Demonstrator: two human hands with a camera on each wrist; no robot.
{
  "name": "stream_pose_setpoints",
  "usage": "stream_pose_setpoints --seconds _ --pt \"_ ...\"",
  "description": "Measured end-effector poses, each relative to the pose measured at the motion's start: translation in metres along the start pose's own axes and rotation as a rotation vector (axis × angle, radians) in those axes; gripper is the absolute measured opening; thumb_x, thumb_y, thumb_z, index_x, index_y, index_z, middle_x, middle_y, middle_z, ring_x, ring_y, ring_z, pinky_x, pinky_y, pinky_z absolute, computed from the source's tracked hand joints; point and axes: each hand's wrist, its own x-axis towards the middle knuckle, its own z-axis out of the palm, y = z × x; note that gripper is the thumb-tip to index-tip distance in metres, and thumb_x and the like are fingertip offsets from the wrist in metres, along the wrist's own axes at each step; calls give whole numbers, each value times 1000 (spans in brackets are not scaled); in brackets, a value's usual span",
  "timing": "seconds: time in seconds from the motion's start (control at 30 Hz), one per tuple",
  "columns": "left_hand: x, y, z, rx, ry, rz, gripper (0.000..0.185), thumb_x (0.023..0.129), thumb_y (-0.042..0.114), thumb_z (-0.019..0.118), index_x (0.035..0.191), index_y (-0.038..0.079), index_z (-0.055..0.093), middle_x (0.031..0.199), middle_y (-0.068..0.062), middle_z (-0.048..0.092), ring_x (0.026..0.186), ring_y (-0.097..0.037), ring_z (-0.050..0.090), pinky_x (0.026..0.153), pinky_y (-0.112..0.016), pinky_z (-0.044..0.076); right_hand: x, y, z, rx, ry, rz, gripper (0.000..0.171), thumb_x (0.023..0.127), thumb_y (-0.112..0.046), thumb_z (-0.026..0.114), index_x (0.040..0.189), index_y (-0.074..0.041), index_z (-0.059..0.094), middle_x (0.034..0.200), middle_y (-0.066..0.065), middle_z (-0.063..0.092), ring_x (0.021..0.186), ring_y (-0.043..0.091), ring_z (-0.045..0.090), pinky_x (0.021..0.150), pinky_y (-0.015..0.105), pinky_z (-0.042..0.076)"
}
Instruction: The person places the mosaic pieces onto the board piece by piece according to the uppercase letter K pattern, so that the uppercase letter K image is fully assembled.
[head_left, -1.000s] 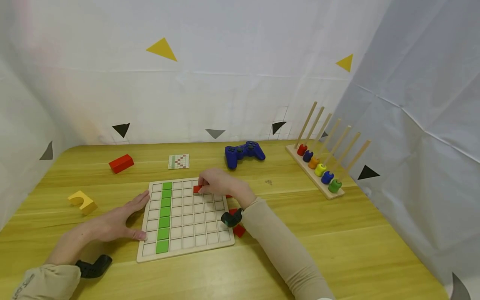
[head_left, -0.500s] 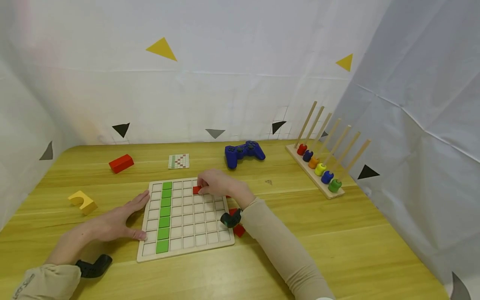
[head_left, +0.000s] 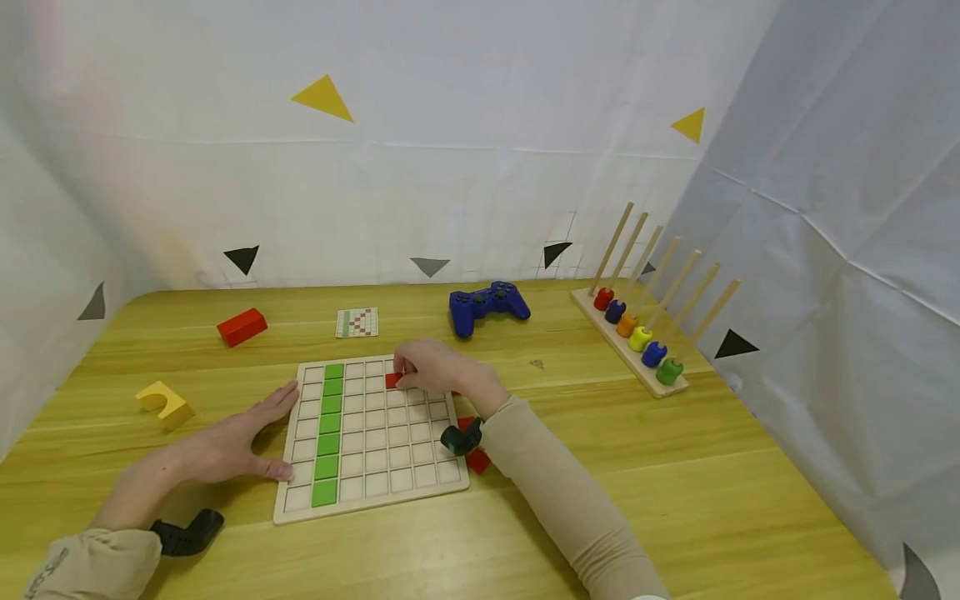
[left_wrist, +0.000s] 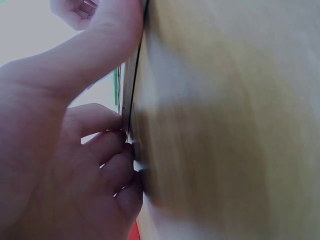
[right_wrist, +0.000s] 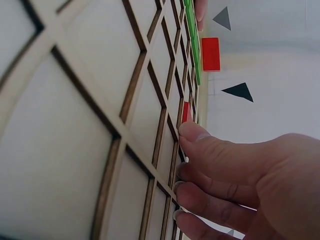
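Observation:
A wooden grid board (head_left: pixel 375 503) lies on the table, with a column of green tiles (head_left: pixel 328 423) toward its left side. My right hand (head_left: pixel 444 370) is at the board's far row, its thumb and fingers pinching a red tile (head_left: pixel 393 381) at a cell. In the right wrist view the thumb tip covers part of that red tile (right_wrist: pixel 185 111). Spread along the board's left edge, my left hand (head_left: pixel 232 442) touches it with thumb and fingertips. Loose red tiles (head_left: pixel 477 460) lie right of the board, partly hidden by the right wrist.
Behind the board lies a small patterned card (head_left: pixel 357 322), with a blue game controller (head_left: pixel 489 307) to its right. A red block (head_left: pixel 242 327) and a yellow arch block (head_left: pixel 165 405) are at left. A peg stand with coloured beads (head_left: pixel 630 343) stands at right.
Almost nothing differs. The right hand has shifted very slightly left with the red tile, while the left hand stays at the board's edge.

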Motion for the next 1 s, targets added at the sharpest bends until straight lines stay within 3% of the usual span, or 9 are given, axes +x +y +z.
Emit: stream_pose_setpoints --seconds 0.73,1.0 --pt "1 -2 -1 2 -9 -12 116 78 51 79 159 1 14 165 -27 3 146 -57 9 112 -73 15 -2 0 -1 35 7 -14 17 98 -18 66 113 -11 66 94 4 64 81 15 55 76 26 47" --pt "1 -2 -1 10 -11 -14 116 78 52 79 159 1 14 165 -26 3 146 -57 9 112 -73 15 -1 0 -1 12 4 -18 16 99 -17 64 114 -12 67 91 0 64 81 14 57 77 26 48"
